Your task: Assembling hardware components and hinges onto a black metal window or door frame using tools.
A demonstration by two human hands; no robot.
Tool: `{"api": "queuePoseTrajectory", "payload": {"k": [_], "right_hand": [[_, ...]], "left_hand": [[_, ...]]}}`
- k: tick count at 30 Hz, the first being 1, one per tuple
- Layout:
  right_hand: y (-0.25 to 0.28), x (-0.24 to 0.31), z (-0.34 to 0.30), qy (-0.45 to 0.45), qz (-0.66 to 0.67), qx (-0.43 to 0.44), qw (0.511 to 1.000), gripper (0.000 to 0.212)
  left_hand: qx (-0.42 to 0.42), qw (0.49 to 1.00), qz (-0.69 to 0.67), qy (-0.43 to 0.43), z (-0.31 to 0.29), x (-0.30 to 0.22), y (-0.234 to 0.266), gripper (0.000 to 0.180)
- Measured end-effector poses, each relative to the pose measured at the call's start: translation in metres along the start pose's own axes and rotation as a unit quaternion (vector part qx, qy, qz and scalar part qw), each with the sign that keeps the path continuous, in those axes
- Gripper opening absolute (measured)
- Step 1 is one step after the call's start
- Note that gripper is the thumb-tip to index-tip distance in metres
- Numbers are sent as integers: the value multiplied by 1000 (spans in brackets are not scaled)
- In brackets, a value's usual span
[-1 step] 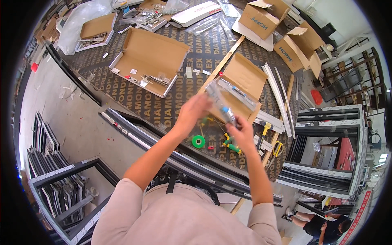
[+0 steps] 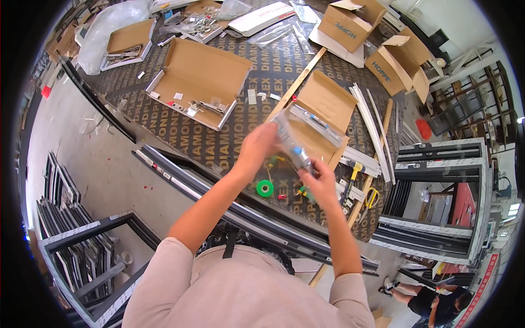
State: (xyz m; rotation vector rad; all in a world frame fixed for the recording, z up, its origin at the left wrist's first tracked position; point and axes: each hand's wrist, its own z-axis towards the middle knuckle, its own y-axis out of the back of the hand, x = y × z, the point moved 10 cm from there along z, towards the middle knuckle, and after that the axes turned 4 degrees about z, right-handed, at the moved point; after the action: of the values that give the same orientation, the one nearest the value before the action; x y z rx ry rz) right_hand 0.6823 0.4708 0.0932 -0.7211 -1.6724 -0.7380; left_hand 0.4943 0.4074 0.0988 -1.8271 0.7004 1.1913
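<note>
A clear plastic packet (image 2: 295, 148) with metal hardware and a blue piece inside slants between my hands above the worktable (image 2: 202, 145). My right hand (image 2: 318, 177) grips its lower end. At its upper left edge, my left hand (image 2: 257, 148) appears closed on the plastic, though the fingers are blurred. Just beyond lies an open cardboard box (image 2: 328, 104) with another bagged hardware piece (image 2: 316, 123) in it. Below the packet on the table are a green tape roll (image 2: 264, 188) and a small red piece (image 2: 281, 197). A green-handled tool (image 2: 306, 192) is partly hidden by my right hand.
Another open cardboard box (image 2: 205, 71) holds metal parts at the left. To the right lie a yellow-and-black hammer (image 2: 355, 172), yellow scissors (image 2: 372, 198) and white strips (image 2: 372, 128). Dark frame profiles (image 2: 219, 199) run along the near edge. A person (image 2: 437, 300) is at lower right.
My right hand has shifted slightly left and down with the packet's lower end. My left hand has come up closer against the packet's edge. The things on the table stay put.
</note>
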Motion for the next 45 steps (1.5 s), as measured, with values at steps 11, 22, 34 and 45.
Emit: {"api": "queuePoseTrajectory", "payload": {"k": [11, 22, 34, 45], "right_hand": [[-26, -48, -99, -97, 311, 151, 933, 45], [3, -47, -142, -79, 327, 94, 937, 45], [11, -34, -152, -110, 301, 24, 947, 42], [30, 82, -150, 195, -305, -128, 923, 43]], "left_hand": [[7, 1000, 12, -10, -9, -44, -80, 34], [127, 988, 9, -90, -18, -96, -147, 34], [-108, 813, 455, -348, 35, -132, -44, 64], [226, 954, 194, 21, -99, -48, -71, 31]]}}
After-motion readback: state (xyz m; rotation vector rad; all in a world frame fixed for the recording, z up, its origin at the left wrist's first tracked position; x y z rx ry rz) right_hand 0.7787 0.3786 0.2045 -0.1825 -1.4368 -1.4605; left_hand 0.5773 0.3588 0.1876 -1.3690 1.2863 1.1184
